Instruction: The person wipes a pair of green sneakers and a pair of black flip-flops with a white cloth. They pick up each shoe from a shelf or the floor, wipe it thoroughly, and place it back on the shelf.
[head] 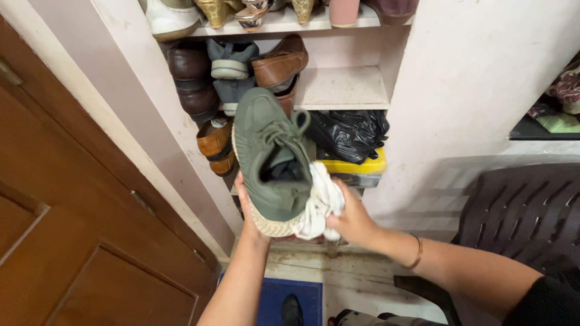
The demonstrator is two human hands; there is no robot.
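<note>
Before the shoe shelves, green sneaker (270, 158) held aloft.
Left hand (246, 208) clasps its heel from seven o'clock; right hand (353, 220), at four o'clock, clamps white cloth (320, 205).

left hand (244, 208) gripping green sneaker (269, 157), right hand (353, 220) pressing white cloth (320, 205) against heel, shoe shelves (341, 90) behind

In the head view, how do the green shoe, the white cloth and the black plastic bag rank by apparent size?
1. green shoe, though it is nearest the camera
2. black plastic bag
3. white cloth, partly hidden by the right hand
</note>
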